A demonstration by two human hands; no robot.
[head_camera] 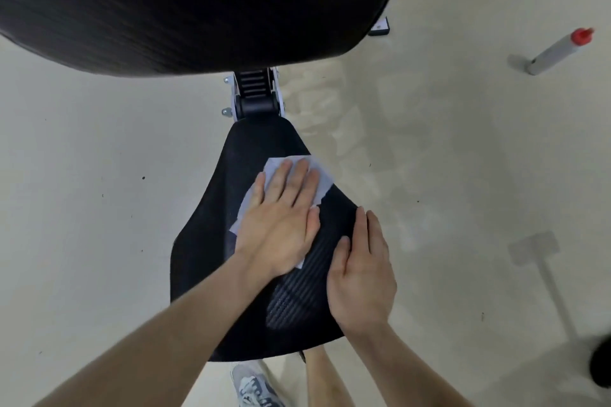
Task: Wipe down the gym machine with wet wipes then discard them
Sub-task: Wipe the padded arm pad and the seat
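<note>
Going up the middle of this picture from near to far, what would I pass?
Shoe → seat, where the left hand presses a wipe → hinge → back pad.

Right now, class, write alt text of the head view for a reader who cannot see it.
A left hand presses a wet wipe flat on a black padded seat; the right hand rests open on its edge.

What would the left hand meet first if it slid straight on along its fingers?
Nothing on the seat blocks it; beyond the seat's narrow end, likely the big back pad, depth unclear.
</note>
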